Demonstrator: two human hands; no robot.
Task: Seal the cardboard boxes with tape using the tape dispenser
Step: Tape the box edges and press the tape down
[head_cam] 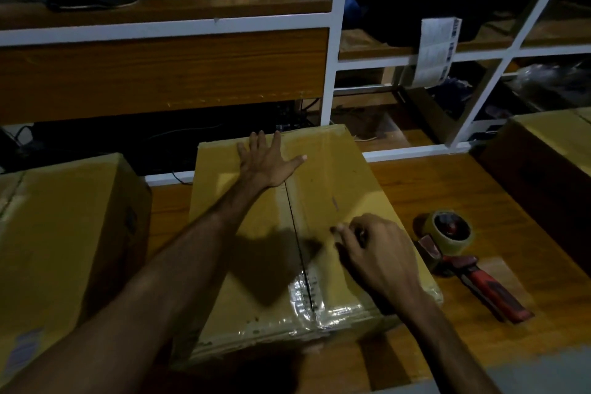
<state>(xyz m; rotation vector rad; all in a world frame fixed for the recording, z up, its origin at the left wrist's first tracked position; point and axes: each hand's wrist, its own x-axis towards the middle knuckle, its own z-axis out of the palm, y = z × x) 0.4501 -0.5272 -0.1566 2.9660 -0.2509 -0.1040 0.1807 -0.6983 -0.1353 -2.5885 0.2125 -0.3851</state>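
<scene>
A closed cardboard box [335, 189] sits in the middle of the wooden table, its centre seam running away from me, with clear tape along the seam and over the near edge. My left hand [267, 160] lies flat with spread fingers on the far part of the lid. My right hand [371, 249] rests on the near right part of the lid, fingers curled with their tips on the cardboard; whether they pinch anything is not visible. The red-handled tape dispenser [463, 253] with a roll of clear tape lies on the table right of the box, untouched.
A second cardboard box [64, 227] stands at the left and a third [550, 150] at the far right. Behind the table a white-framed wooden shelf unit [332, 41] holds boxes, bags and a hanging label strip [436, 51]. Bare table [447, 189] shows right of the box.
</scene>
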